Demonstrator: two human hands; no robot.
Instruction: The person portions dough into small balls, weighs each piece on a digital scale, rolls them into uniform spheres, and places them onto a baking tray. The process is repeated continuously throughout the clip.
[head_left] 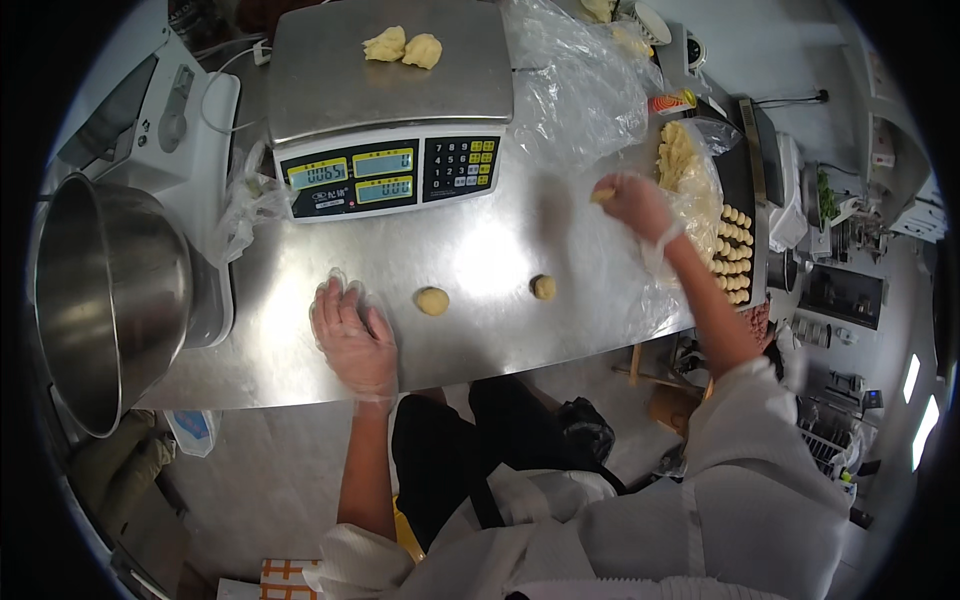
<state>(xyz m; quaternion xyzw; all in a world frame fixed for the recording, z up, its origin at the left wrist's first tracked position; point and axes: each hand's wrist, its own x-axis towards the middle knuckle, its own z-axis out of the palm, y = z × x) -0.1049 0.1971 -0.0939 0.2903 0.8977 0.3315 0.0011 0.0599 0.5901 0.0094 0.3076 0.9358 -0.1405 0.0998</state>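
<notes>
My left hand [354, 340], in a clear plastic glove, lies palm down on the steel table with its fingers stretched out. To its right sits a round dough ball [432, 301], and farther right a smaller dough ball [543, 287]. My right hand [638, 207], gloved too, is closed on a small piece of dough [602, 195] that shows at its fingertips. Just beyond that hand, a large mass of dough [682, 150] rests in clear plastic. Two dough lumps [403, 47] lie on the pan of a digital scale [390, 105] at the far side.
A big steel mixing bowl [110, 300] stands at the left by a white machine [175, 110]. Rows of small dough balls [735, 255] fill a dark tray at the right. Crumpled plastic sheeting [575, 85] spreads beside the scale. The table's front edge [480, 375] curves before me.
</notes>
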